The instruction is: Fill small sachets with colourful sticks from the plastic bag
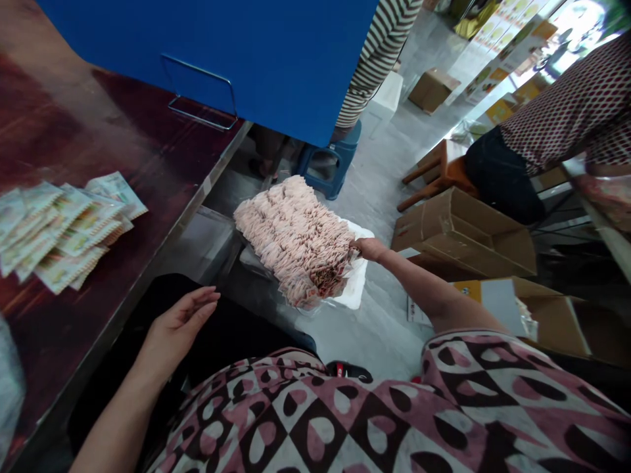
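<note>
My right hand [371,249] reaches out to the right edge of a large heap of small pale pink packets [293,226], its fingers closed on the packets there. The fingertips are partly hidden among them. The packets stand in tight rows on a white foam board or lid [355,289], which shows along the heap's right side. Above my dark-trousered thigh, my left hand [180,322] hangs with nothing in it, fingers loosely bent and thumb a little apart. Flat printed packets [73,226] lie in overlapping stacks on the dark red table to the left.
A blue panel with a wire handle [202,92] stands on the table [162,141]. Behind the heap is a blue stool [323,167]. Open cardboard boxes [458,230] line the right side. A person in a patterned top [566,112] sits there; a striped sleeve [379,52] shows behind the panel.
</note>
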